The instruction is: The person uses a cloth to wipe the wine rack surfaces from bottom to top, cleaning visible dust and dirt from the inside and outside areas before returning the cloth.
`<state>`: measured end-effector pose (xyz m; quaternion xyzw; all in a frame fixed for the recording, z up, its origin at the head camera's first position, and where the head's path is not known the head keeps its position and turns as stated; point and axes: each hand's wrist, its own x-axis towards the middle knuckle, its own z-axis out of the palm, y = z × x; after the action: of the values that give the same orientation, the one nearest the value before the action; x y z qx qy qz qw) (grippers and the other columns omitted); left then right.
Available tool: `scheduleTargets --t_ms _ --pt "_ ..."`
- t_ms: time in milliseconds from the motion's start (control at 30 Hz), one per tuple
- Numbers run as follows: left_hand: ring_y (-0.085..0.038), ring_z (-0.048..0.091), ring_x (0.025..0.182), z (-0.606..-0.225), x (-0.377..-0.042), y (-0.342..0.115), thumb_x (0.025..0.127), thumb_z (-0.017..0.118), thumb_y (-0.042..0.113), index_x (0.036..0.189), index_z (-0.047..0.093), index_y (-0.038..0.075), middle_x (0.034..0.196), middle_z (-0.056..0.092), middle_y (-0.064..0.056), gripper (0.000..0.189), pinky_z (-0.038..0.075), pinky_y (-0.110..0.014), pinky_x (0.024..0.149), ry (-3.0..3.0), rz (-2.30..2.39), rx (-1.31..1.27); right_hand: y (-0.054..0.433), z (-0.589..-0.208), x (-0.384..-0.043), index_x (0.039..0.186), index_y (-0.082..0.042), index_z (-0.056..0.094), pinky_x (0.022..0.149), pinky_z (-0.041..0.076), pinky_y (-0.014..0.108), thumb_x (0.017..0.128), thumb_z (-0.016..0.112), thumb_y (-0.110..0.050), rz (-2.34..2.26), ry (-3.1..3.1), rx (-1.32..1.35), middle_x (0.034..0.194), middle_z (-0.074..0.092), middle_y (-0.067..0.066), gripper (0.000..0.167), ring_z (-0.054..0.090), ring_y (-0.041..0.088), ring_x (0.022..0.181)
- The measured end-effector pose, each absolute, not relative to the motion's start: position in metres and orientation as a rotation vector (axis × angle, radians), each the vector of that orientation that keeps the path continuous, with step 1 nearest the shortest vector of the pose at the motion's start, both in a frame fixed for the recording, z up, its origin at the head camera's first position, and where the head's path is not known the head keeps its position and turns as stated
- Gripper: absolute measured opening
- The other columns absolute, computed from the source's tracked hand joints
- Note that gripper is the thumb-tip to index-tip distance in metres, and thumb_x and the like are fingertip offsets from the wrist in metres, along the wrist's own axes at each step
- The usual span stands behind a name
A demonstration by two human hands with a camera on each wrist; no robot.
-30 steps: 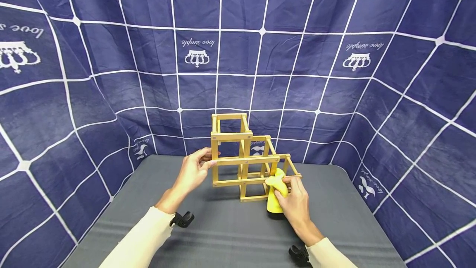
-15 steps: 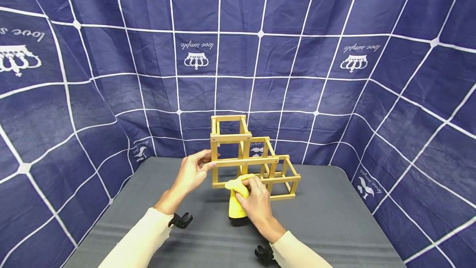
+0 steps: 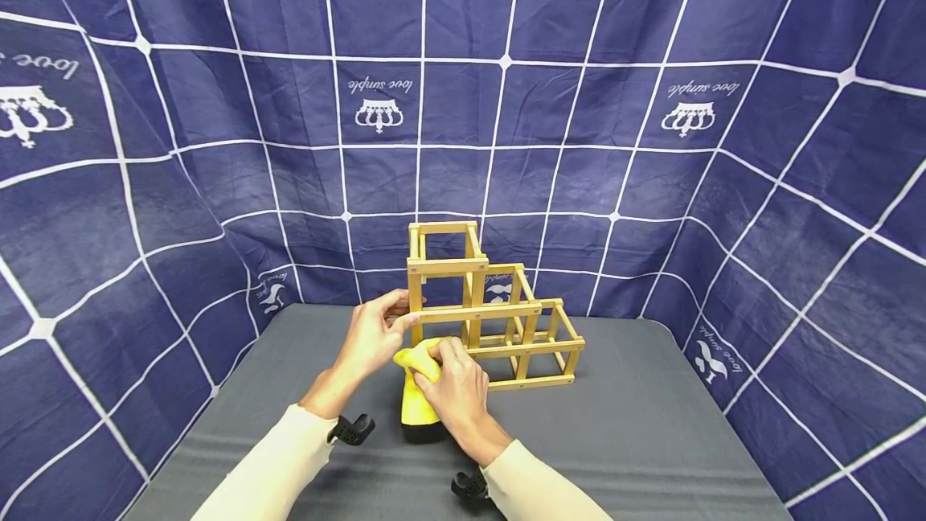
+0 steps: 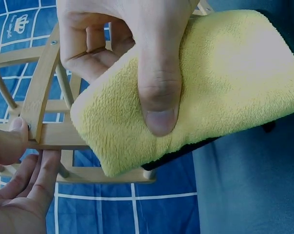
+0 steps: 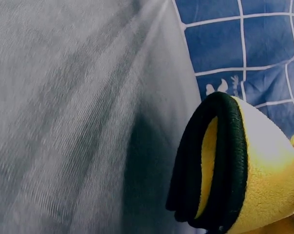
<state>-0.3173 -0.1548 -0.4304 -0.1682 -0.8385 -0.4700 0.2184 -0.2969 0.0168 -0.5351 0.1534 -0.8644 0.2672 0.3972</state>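
Note:
A stepped wooden rack [image 3: 477, 312] of pale slats and rods stands on the grey surface. My left hand [image 3: 372, 336] grips its left upright, thumb in front and fingers behind. In the left wrist view the left hand [image 4: 25, 180] pinches a slat of the rack [image 4: 40, 92]. My right hand [image 3: 459, 388] holds a folded yellow cloth [image 3: 419, 392] with black edging against the lower left front of the rack, covering that corner. The right thumb presses flat on the cloth [image 4: 225, 73] in the left wrist view. The cloth's dark hem [image 5: 229, 161] hangs down in the right wrist view.
The grey covered table [image 3: 637, 416] spreads around the rack. Blue curtains [image 3: 564, 119] with white grid lines rise behind it and on both sides. A black wrist strap piece [image 3: 352, 429] sticks out from the left cuff, another [image 3: 470, 485] from the right.
My right hand has slid left with the yellow cloth along the rack's lower front, from its right part to its left corner. The left hand keeps its grip, and the rack stays in place.

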Motion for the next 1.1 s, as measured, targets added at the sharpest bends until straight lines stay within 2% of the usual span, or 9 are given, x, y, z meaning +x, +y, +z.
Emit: scheduleTargets --t_ms 233,467,633,867,1100 --pt "-0.029 0.087 0.111 -0.428 -0.317 -0.152 0.106 0.079 -0.004 0.13 0.084 0.006 0.119 0.09 -0.013 0.027 0.072 -0.035 0.097 -2.295 -1.336 -0.463 0.037 -0.537 -0.299 0.101 -0.022 0.069 0.054 0.057 0.033 0.073 0.113 -0.031 0.659 -2.176 0.382 0.097 0.071 -0.006 0.053 0.075 0.019 0.068" --pt "-0.03 0.086 0.113 -0.428 -0.317 -0.151 0.106 0.079 -0.005 0.131 0.084 0.005 0.121 0.089 -0.015 0.028 0.071 -0.032 0.098 -2.3 -1.355 -0.449 0.073 -0.54 -0.3 0.099 -0.019 0.07 0.057 0.06 0.039 0.068 0.112 -0.021 0.63 -2.137 0.368 0.095 0.073 -0.003 0.052 0.075 0.024 0.069" --pt "-0.029 0.086 0.109 -0.43 -0.318 -0.151 0.105 0.079 -0.006 0.129 0.084 0.005 0.12 0.089 -0.02 0.027 0.07 -0.027 0.096 -2.296 -1.362 -0.457 0.102 -0.539 -0.301 0.1 -0.017 0.071 0.059 0.062 0.043 0.07 0.11 -0.017 0.642 -2.142 0.334 0.095 0.073 -0.001 0.049 0.076 0.024 0.071" --pt "-0.026 0.086 0.108 -0.429 -0.32 -0.151 0.104 0.081 -0.005 0.129 0.085 0.005 0.117 0.09 -0.012 0.027 0.068 -0.023 0.092 -2.301 -1.329 -0.458 0.151 -0.534 -0.302 0.102 -0.016 0.076 0.065 0.061 0.047 0.076 0.108 -0.018 0.683 -2.169 0.264 0.094 0.075 0.001 0.042 0.074 0.025 0.075" --pt "-0.025 0.087 0.105 -0.428 -0.319 -0.151 0.103 0.081 -0.005 0.127 0.086 0.006 0.116 0.09 -0.012 0.027 0.068 -0.022 0.09 -2.307 -1.308 -0.457 0.22 -0.533 -0.306 0.105 -0.01 0.08 0.067 0.057 0.05 0.079 0.104 -0.013 0.701 -2.171 0.151 0.091 0.075 0.007 0.036 0.073 0.026 0.077"
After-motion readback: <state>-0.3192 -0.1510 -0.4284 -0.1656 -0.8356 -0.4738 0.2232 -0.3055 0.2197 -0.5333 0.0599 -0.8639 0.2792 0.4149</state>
